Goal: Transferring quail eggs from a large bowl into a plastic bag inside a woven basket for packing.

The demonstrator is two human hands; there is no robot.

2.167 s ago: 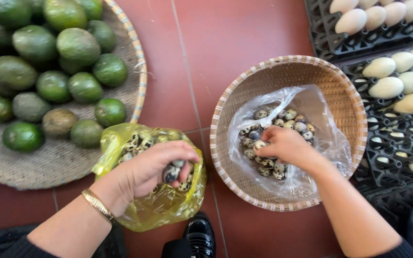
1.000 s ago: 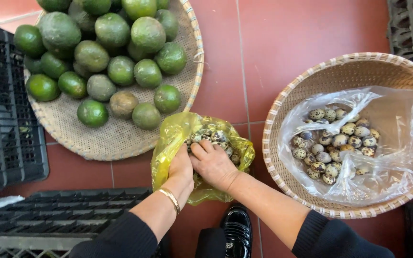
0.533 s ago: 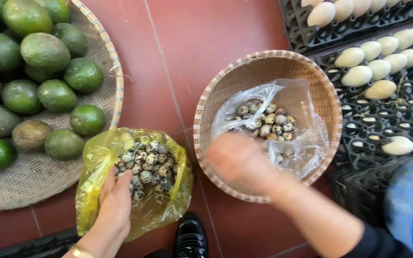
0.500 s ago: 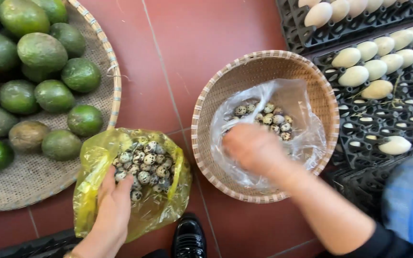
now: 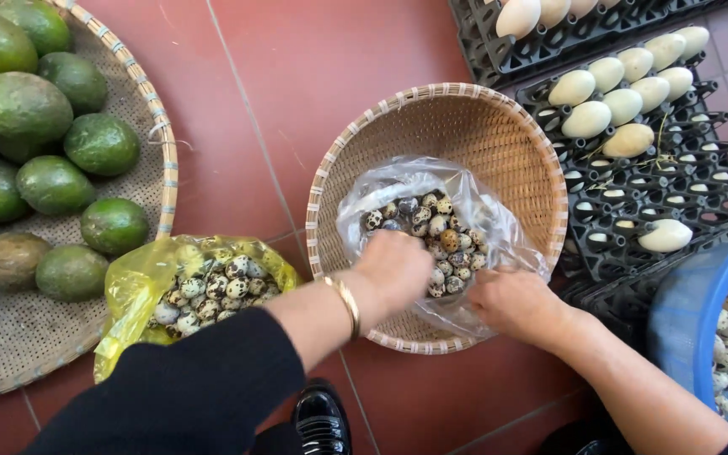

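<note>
Down in the round woven basket (image 5: 499, 135), both hands are at a clear plastic bag (image 5: 482, 227) of speckled quail eggs (image 5: 431, 232). The left hand (image 5: 393, 268), a gold bangle (image 5: 348, 305) on its wrist and a black sleeve (image 5: 187, 396) behind it, reaches across with its fingers curled down into the eggs; whether it pinches any of them cannot be told, since the fingertips are hidden. The right hand (image 5: 516, 303) rests at the basket's near rim, its fingers closed on the edge of the clear bag. The basket stands on red floor tiles (image 5: 339, 59). Just to its left lies a yellow plastic bag (image 5: 141, 291), open, with more speckled quail eggs (image 5: 208, 291) showing inside it; it leans against a wide flat woven tray (image 5: 153, 126) that carries green avocados (image 5: 52, 143). To the right of the basket are black egg trays (image 5: 676, 168) holding large pale eggs (image 5: 608, 93), and beside them, at the right edge, a blue tub (image 5: 684, 312) with further speckled eggs in it. A black shoe (image 5: 320, 417) shows at the bottom edge, between the arms.
</note>
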